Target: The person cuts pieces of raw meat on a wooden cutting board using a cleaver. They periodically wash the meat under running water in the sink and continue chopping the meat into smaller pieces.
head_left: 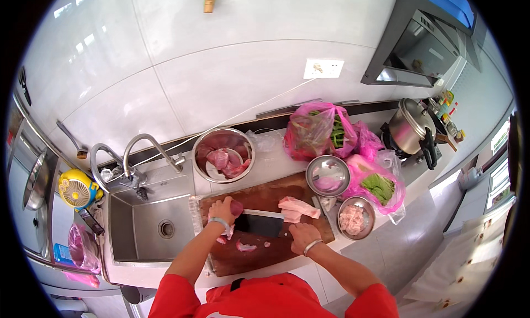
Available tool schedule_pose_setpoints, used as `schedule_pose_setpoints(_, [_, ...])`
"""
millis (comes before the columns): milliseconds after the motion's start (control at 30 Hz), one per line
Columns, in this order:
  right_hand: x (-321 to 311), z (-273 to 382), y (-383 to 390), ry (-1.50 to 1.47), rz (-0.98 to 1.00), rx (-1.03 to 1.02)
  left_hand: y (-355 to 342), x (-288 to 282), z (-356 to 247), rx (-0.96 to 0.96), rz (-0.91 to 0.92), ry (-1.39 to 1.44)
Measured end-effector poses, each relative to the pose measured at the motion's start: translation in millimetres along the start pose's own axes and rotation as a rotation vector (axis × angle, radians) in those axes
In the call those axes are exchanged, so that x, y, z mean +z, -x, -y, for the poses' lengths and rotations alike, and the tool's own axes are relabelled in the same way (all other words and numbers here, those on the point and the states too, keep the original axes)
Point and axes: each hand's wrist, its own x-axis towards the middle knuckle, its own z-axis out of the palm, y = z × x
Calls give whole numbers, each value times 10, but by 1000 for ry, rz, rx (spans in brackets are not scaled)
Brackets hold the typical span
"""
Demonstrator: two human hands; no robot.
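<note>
My left hand (221, 210) grips a piece of red meat (237, 208) on the wooden cutting board (254, 194), close against a cleaver (259, 226). My right hand (302, 236) is closed round the cleaver's handle at the board's right side, with the dark blade lying nearly flat across the middle. Pale, fatty strips of meat (298, 207) lie just behind the blade, and small scraps (245, 246) are scattered in front. A steel bowl of larger meat pieces (223, 160) stands behind the board; a smaller bowl of chopped pale meat (353, 218) sits right of it.
A sink (138, 235) with taps and a small yellow fan (77, 188) are at left. Pink bags of greens (314, 130), another steel bowl (326, 169), a bag with leafy greens (378, 188) and a pot (407, 127) line the right of the counter.
</note>
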Motion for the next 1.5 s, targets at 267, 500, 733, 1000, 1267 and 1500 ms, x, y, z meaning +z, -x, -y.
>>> schedule_pose_setpoints(267, [-132,-452,814,-187,84,187,30,203,-1155,789,-150,125])
schedule_pose_setpoints(500, [74,-632,1243,-208,32,237,-241,438,-1991,910,182,-311])
schedule_pose_setpoints(733, [148,-716,1429,-273,-17,256,-480,574,-1954,596,78,-160])
schedule_pose_setpoints(1000, [185,-813,1366,-467,-46,411,-389,266,-1446,711,-267,8])
schedule_pose_setpoints(1267, [281,-784,1266,-580,65,452,757,518,-697,604,166,202])
schedule_pose_setpoints(1500, [345,-702,1207,-651,-2,415,802,954,-660,303,93,335])
